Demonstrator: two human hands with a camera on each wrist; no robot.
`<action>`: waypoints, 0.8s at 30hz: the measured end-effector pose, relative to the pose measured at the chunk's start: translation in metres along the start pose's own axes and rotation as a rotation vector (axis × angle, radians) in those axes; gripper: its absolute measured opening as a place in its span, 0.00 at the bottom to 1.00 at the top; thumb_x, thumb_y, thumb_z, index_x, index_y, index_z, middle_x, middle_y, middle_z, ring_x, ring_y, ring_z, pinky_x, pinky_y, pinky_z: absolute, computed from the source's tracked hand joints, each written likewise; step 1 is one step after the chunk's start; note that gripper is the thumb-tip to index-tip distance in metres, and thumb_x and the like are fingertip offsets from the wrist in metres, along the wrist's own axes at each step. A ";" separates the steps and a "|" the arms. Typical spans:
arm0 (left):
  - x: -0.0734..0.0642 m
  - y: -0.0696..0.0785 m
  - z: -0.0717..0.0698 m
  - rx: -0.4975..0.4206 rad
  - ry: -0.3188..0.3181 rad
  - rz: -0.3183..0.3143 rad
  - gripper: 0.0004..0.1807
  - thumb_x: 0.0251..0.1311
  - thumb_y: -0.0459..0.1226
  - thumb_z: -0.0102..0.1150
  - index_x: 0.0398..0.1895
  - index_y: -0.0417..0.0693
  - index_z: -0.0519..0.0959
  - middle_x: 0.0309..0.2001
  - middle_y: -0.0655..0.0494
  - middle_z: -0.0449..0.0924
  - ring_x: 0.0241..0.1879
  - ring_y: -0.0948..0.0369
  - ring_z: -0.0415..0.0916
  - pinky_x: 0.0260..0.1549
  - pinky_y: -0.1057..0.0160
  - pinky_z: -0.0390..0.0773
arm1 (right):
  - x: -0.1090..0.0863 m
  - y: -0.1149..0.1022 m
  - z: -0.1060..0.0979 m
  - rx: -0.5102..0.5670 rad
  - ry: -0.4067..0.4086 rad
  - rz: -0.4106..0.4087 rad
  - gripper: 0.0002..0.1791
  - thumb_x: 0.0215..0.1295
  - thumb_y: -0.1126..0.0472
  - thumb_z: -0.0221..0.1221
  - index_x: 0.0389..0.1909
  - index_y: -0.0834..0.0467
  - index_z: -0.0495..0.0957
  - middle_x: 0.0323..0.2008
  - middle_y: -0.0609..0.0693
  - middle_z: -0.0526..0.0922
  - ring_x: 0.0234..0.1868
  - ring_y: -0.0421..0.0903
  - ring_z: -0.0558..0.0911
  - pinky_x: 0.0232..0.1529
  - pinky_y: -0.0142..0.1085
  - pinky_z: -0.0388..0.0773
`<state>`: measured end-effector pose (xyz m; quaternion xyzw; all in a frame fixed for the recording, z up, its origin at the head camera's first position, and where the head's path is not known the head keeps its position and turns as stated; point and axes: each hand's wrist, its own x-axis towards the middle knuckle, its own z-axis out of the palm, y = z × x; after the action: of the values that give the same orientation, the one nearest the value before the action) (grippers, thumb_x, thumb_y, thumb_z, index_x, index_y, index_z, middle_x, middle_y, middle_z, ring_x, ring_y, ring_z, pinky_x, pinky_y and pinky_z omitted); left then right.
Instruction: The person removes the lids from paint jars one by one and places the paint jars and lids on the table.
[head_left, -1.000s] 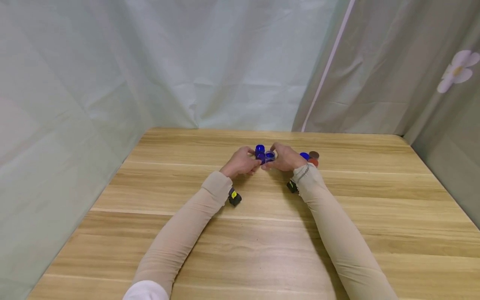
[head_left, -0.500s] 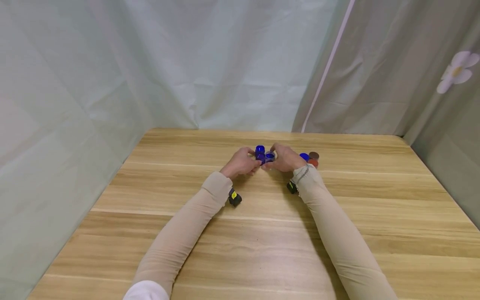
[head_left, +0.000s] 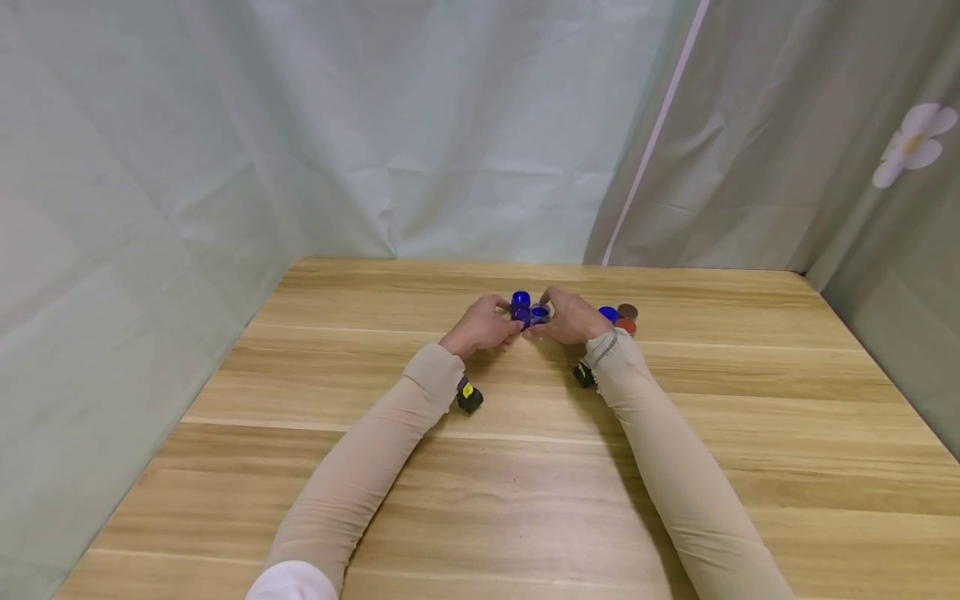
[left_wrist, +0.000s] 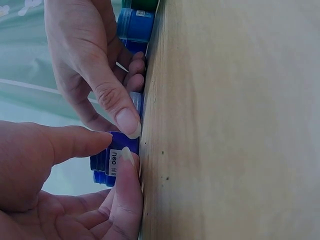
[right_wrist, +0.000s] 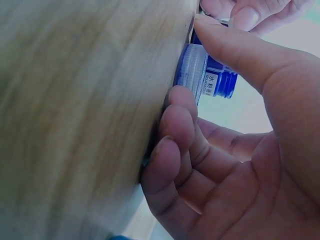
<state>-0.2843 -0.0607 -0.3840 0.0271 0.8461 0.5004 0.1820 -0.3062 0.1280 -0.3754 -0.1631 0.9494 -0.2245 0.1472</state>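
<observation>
A blue paint jar point(head_left: 522, 317) with a white label stands near the back middle of the table. My left hand point(head_left: 482, 323) pinches this blue jar point(left_wrist: 116, 159) between thumb and forefinger, as the left wrist view shows. Just behind it is a second blue jar point(head_left: 521, 297). To its right, a translucent ridged jar lid point(right_wrist: 193, 67) rests against the tabletop, blue inside in the head view. My right hand point(head_left: 568, 317) holds the lid between thumb and curled fingers. A threaded jar neck point(right_wrist: 228, 85) shows beyond the lid in the right wrist view.
Right of my right hand stand jars with a blue top point(head_left: 608, 313), a brown top point(head_left: 627, 311) and an orange-red top point(head_left: 626, 327). The wooden table point(head_left: 517, 500) ends at a hanging curtain point(head_left: 480, 167). Each wrist wears a small black camera point(head_left: 470, 397).
</observation>
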 end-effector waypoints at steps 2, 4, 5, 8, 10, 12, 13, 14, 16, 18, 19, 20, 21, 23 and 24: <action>0.000 0.000 0.000 0.001 -0.001 0.001 0.29 0.73 0.38 0.58 0.71 0.36 0.63 0.33 0.51 0.81 0.28 0.62 0.78 0.26 0.68 0.81 | 0.000 0.000 0.000 -0.001 0.000 0.003 0.39 0.66 0.44 0.67 0.68 0.62 0.65 0.62 0.65 0.77 0.56 0.55 0.77 0.62 0.52 0.75; 0.000 0.001 0.000 0.005 0.000 0.000 0.29 0.73 0.38 0.58 0.71 0.36 0.63 0.33 0.51 0.81 0.28 0.62 0.78 0.26 0.68 0.81 | 0.000 0.000 0.000 0.000 0.000 0.004 0.39 0.66 0.44 0.67 0.68 0.62 0.65 0.62 0.64 0.77 0.56 0.55 0.77 0.63 0.52 0.75; 0.000 0.001 0.000 0.006 0.000 0.000 0.29 0.73 0.38 0.58 0.71 0.36 0.63 0.33 0.51 0.81 0.28 0.62 0.78 0.26 0.68 0.81 | 0.000 0.000 0.000 0.001 0.001 0.004 0.39 0.66 0.44 0.67 0.68 0.62 0.65 0.62 0.64 0.77 0.56 0.55 0.77 0.63 0.52 0.75; -0.001 0.001 0.000 0.013 0.001 -0.001 0.28 0.73 0.38 0.59 0.70 0.36 0.64 0.34 0.50 0.81 0.28 0.62 0.78 0.27 0.68 0.81 | 0.001 0.001 0.000 0.008 0.003 0.003 0.38 0.67 0.45 0.67 0.68 0.62 0.65 0.62 0.64 0.77 0.57 0.55 0.77 0.63 0.52 0.75; -0.001 0.002 0.000 0.015 0.003 -0.002 0.28 0.72 0.38 0.59 0.70 0.37 0.64 0.34 0.50 0.81 0.29 0.61 0.79 0.27 0.68 0.81 | 0.000 0.001 0.000 0.012 0.002 0.001 0.38 0.67 0.45 0.67 0.68 0.62 0.65 0.62 0.64 0.77 0.57 0.55 0.78 0.63 0.51 0.75; -0.001 0.002 0.000 0.019 0.003 -0.004 0.28 0.73 0.38 0.59 0.70 0.37 0.64 0.35 0.50 0.82 0.29 0.61 0.79 0.27 0.68 0.81 | 0.000 0.001 0.000 0.013 0.000 -0.002 0.38 0.67 0.45 0.67 0.68 0.62 0.64 0.62 0.65 0.78 0.57 0.55 0.78 0.62 0.51 0.76; -0.001 0.002 0.000 0.020 0.004 -0.005 0.29 0.73 0.38 0.59 0.71 0.37 0.64 0.35 0.50 0.82 0.29 0.61 0.79 0.27 0.68 0.81 | -0.001 0.000 0.000 0.015 0.000 -0.004 0.38 0.67 0.46 0.67 0.68 0.62 0.64 0.62 0.65 0.78 0.57 0.56 0.78 0.62 0.51 0.76; -0.001 0.002 0.000 0.023 0.005 -0.006 0.29 0.73 0.38 0.59 0.71 0.37 0.64 0.35 0.50 0.82 0.29 0.61 0.79 0.27 0.68 0.81 | -0.001 0.000 0.000 0.013 0.000 -0.006 0.38 0.67 0.46 0.67 0.68 0.63 0.64 0.62 0.65 0.78 0.57 0.56 0.78 0.62 0.51 0.76; -0.001 0.002 0.000 0.030 0.007 -0.008 0.29 0.73 0.39 0.59 0.71 0.38 0.64 0.35 0.50 0.82 0.29 0.61 0.79 0.27 0.68 0.81 | -0.001 0.000 0.000 0.011 0.001 -0.007 0.38 0.67 0.45 0.67 0.68 0.63 0.64 0.62 0.65 0.78 0.57 0.56 0.78 0.62 0.52 0.76; -0.001 0.002 0.000 0.037 0.010 -0.008 0.29 0.73 0.39 0.59 0.72 0.38 0.63 0.35 0.50 0.82 0.29 0.61 0.79 0.27 0.68 0.80 | -0.002 0.000 -0.001 0.009 0.004 -0.007 0.38 0.67 0.45 0.67 0.68 0.63 0.64 0.62 0.65 0.77 0.58 0.56 0.78 0.63 0.52 0.75; -0.001 0.002 0.000 0.040 0.011 -0.008 0.29 0.73 0.39 0.59 0.72 0.38 0.63 0.35 0.50 0.82 0.29 0.61 0.78 0.27 0.68 0.80 | -0.002 0.000 -0.001 0.008 0.005 -0.008 0.38 0.67 0.46 0.67 0.68 0.63 0.64 0.62 0.65 0.77 0.59 0.56 0.78 0.63 0.52 0.75; -0.001 0.002 0.000 0.042 0.011 -0.008 0.29 0.73 0.39 0.59 0.72 0.38 0.63 0.35 0.50 0.82 0.29 0.61 0.78 0.27 0.68 0.80 | -0.002 0.000 0.000 0.007 0.006 -0.008 0.38 0.67 0.46 0.67 0.68 0.63 0.64 0.62 0.65 0.77 0.59 0.56 0.78 0.63 0.52 0.75; -0.001 0.002 0.000 0.042 0.011 -0.008 0.29 0.73 0.39 0.59 0.72 0.38 0.63 0.35 0.50 0.82 0.29 0.61 0.79 0.27 0.68 0.80 | -0.001 0.000 0.000 0.007 0.007 -0.008 0.38 0.67 0.46 0.67 0.68 0.63 0.64 0.62 0.65 0.77 0.59 0.57 0.78 0.64 0.52 0.75; -0.002 0.003 0.000 0.045 0.013 -0.006 0.29 0.73 0.39 0.59 0.72 0.38 0.63 0.36 0.50 0.82 0.29 0.61 0.79 0.27 0.68 0.80 | -0.001 0.000 0.000 0.004 0.008 -0.008 0.38 0.67 0.46 0.67 0.68 0.63 0.65 0.62 0.65 0.77 0.59 0.57 0.78 0.64 0.52 0.75; -0.002 0.003 0.000 0.046 0.012 -0.006 0.29 0.73 0.39 0.59 0.72 0.37 0.63 0.36 0.50 0.82 0.29 0.61 0.79 0.27 0.68 0.80 | -0.001 0.000 0.000 0.003 0.009 -0.009 0.38 0.67 0.46 0.67 0.68 0.63 0.65 0.62 0.65 0.77 0.59 0.57 0.78 0.64 0.52 0.75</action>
<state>-0.2829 -0.0599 -0.3813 0.0257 0.8584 0.4805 0.1776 -0.3050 0.1284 -0.3755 -0.1659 0.9490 -0.2275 0.1422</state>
